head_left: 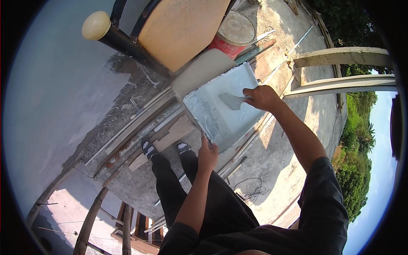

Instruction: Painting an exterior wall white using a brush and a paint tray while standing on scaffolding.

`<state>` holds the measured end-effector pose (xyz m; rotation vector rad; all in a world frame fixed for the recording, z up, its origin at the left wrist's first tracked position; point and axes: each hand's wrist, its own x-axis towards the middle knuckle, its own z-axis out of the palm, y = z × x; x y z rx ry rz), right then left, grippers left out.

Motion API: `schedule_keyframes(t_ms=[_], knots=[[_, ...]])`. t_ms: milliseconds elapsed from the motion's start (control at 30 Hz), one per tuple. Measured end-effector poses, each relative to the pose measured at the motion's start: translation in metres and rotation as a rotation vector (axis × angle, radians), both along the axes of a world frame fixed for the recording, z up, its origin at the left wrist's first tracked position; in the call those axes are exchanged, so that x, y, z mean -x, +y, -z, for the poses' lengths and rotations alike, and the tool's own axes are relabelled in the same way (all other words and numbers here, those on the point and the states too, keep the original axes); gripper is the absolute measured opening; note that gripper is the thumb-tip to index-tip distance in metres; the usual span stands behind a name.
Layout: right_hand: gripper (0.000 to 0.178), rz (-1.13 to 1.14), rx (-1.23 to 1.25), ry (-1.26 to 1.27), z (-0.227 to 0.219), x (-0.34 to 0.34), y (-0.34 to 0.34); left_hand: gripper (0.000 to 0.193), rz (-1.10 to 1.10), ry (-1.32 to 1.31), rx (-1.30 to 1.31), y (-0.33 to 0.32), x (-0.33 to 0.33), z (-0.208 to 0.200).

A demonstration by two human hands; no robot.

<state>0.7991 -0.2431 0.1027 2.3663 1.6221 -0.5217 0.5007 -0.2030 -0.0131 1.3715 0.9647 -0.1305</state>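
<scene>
A pale blue paint tray (240,140), its inside smeared with light paint, is in front of me at a slant. My left hand (208,154) is closed on the tray's near left edge; the fingertips are partly hidden by the rim. Over the tray's ribbed part, my right hand (261,98) grips the handle of a wide putty knife (231,101). The flat blade is inside the tray, against or just above its painted surface; I cannot tell which.
Beyond the tray stands a chair with a tan seat (176,29) and black frame. A red bucket (231,46) with a crusted lid is beside it. Boards and pipes (140,114) lie along the grey wall (51,106) at left. A loose wire (255,187) lies on the concrete at right.
</scene>
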Motion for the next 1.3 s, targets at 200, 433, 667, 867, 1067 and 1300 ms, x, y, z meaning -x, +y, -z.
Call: schedule_keyframes(t_ms=[200, 433, 667, 867, 1067, 1300], knots=[[0.025, 0.044, 0.001, 0.019, 0.009, 0.016, -0.017, 0.064, -0.002, -0.004, 0.002, 0.001, 0.000, -0.001], [0.021, -0.158, 0.234, 0.105, 0.002, 0.058, -0.015, 0.063, 0.047, 0.021, -0.008, 0.001, 0.002, 0.002], [0.019, -0.050, 0.040, -0.022, -0.019, 0.033, 0.021, 0.066, 0.044, 0.035, 0.045, 0.002, 0.002, -0.002], [0.017, -0.094, 0.051, -0.076, 0.000, 0.039, 0.040, 0.062, 0.005, -0.016, 0.119, 0.003, 0.002, 0.009], [0.010, -0.041, 0.103, -0.016, -0.001, 0.070, 0.034, 0.062, 0.023, -0.068, 0.077, -0.002, 0.005, 0.015], [0.010, -0.075, 0.102, 0.128, 0.008, 0.117, 0.017, 0.064, 0.026, -0.042, 0.176, -0.006, 0.003, 0.014]])
